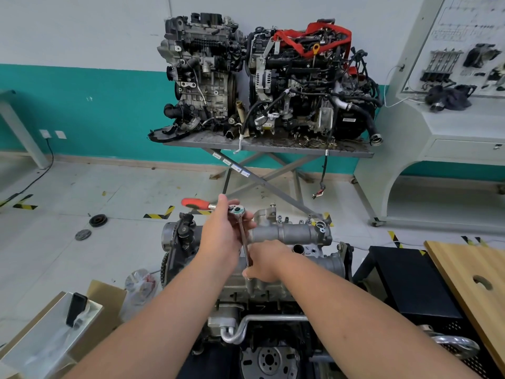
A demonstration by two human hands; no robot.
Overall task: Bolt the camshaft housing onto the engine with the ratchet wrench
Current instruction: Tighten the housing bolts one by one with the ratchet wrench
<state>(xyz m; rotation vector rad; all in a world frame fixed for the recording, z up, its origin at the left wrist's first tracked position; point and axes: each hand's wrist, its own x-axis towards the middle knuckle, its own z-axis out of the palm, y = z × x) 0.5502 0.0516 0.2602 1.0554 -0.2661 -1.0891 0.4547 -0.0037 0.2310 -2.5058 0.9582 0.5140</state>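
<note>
Ratchet wrench: showing a bright red-orange handle and a shiny silver head and bar. Camshaft housing: looking dull silver-grey. Engine: showing grey metal up top, going black lower down. Wall: wearing white above and teal green below. Floor: looking pale grey, carrying yellow-and-black striped tape marks. Far engines on the grey stand: looking black and silver, one wrapped in a red strap. Wooden board: showing light tan with fine grain lines. Crate beside it: looking black. Cardboard box: looking brown.
</note>
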